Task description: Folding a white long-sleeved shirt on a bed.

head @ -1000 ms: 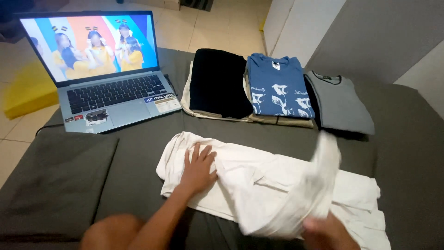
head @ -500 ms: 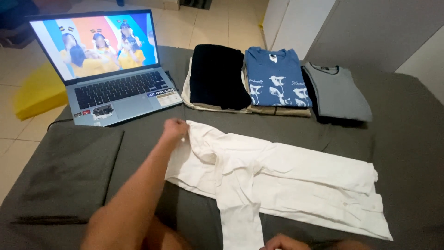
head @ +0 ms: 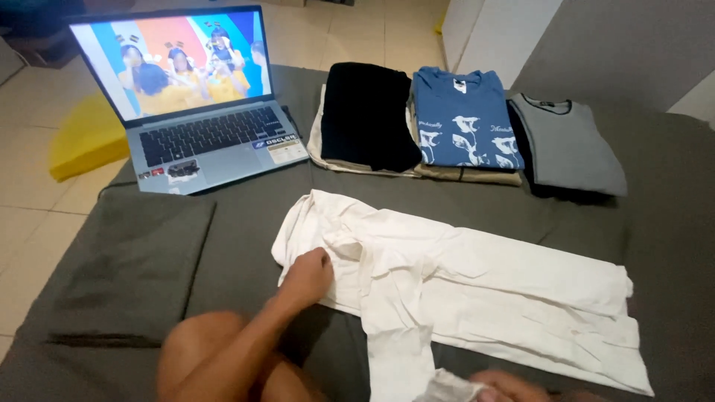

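A white shirt [head: 477, 286] lay spread across the grey bed [head: 246, 216], folded lengthwise, one sleeve hanging down toward the front edge. The left hand [head: 307, 275] sat on the shirt's left end, near the collar side, fingers curled into the cloth and pinching it. The right hand [head: 514, 385] was only partly in view at the bottom edge, at the sleeve's end, w/ bunched white fabric just beside the fingers; couldn't tell if it gripped or just touched. Behind the shirt, well apart from it, three folded piles stood in a row: a black one [head: 366, 115] on beige cloth, a blue tee [head: 463, 119] w/ white prints, a grey top [head: 567, 143] w/ dark neck trim. At left rear an open laptop [head: 201, 138] showed a bright video; small stickers on its palm rest, a dark strip and pale rectangle at right, small red and dark ones at left. A yellow cushion [head: 86, 138] lay on the tile floor beside it.
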